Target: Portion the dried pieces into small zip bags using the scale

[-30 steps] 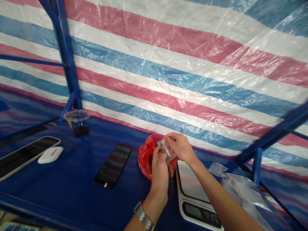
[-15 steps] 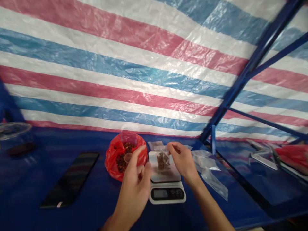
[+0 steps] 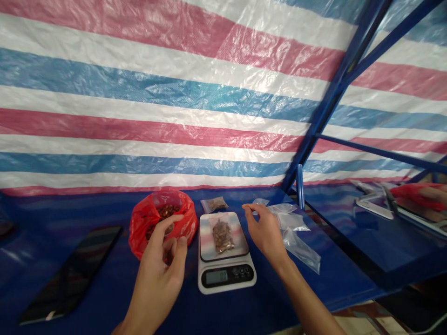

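A small clear plastic bag of brown dried pieces (image 3: 223, 236) lies flat on the silver plate of a white digital scale (image 3: 226, 279). The scale's display seems to read 0.0. My right hand (image 3: 263, 230) hovers just right of the plate, fingers bent and slightly apart, touching nothing. To the left, my left hand (image 3: 157, 274) is curved with thumb and index finger apart, in front of a red plastic bag (image 3: 139, 228). That red bag stands with its mouth wide, more of the brown pieces inside, partly hidden by my fingers.
Behind the scale lies another filled small bag (image 3: 214, 204). Several flat clear bags (image 3: 293, 228) are spread to the right. A black phone (image 3: 75, 272) rests at left. Blue metal bars (image 3: 314, 125) rise at right before a striped sheet. Far right, a person's hand (image 3: 435, 195) is by red plastic.
My right hand has drawn away from the filled bag, leaving it on the scale. My left hand has moved left, away from the scale. The whole view has shifted.
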A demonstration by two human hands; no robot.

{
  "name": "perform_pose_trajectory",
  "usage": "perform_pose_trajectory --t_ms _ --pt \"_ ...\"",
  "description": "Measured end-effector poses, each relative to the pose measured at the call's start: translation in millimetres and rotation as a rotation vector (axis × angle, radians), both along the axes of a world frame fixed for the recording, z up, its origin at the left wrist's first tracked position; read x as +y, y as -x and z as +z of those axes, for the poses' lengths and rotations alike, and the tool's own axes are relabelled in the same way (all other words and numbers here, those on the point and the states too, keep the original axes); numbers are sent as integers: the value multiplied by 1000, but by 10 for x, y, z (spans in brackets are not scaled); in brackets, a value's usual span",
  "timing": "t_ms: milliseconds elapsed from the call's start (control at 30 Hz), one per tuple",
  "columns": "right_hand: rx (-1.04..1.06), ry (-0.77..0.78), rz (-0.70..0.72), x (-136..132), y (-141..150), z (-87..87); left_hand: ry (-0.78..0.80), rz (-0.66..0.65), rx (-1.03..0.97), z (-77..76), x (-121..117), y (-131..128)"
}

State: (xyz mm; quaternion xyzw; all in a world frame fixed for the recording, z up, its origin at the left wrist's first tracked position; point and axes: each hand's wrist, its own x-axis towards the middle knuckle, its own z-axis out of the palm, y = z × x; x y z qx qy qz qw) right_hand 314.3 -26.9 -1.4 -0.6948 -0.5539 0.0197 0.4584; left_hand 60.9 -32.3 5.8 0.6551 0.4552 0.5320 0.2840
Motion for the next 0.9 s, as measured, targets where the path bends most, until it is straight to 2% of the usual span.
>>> perform_pose_trajectory --t_ms 367,733,900 --pt "-10 42 4 -26 -48 -32 -30 45 51 -25 65 46" --pt "-60 94 75 80 136 -78 -57 60 61 14 44 -18" --pt "-108 144 39 128 254 -79 -105 23 88 -25 33 -84"
